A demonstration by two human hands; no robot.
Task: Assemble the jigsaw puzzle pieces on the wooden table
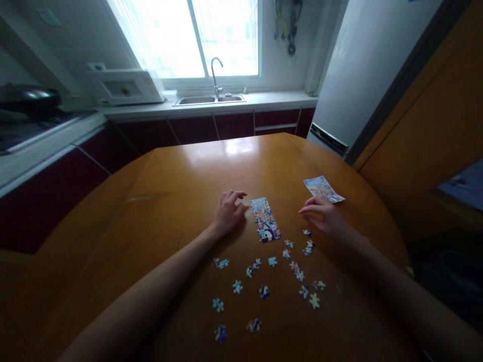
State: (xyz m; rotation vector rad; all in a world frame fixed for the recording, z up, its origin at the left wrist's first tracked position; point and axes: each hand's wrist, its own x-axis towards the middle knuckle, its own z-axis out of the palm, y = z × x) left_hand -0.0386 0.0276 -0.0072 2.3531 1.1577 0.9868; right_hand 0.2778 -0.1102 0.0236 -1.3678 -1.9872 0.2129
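Observation:
A joined section of jigsaw puzzle [265, 219] lies flat on the wooden table, its left edge uneven with knobs and gaps. Just left of it rests my left hand [229, 210], fingers apart and holding nothing that I can see. My right hand [323, 216] hovers or rests to the right of the section; its fingers reach toward it, spread, with nothing visible between them. Beyond that hand lies a printed picture sheet [323, 188], partly covered by it. Loose puzzle pieces, among them a teal one [272, 261] and a yellow-green one [314, 300], are scattered nearer to me.
The round-ended wooden table [169, 176] spreads beneath both arms. Behind it runs a counter with a sink [196, 100], a faucet [215, 78] and a white microwave [128, 86]. A dark pan [30, 98] stands at far left, a refrigerator [358, 65] at right.

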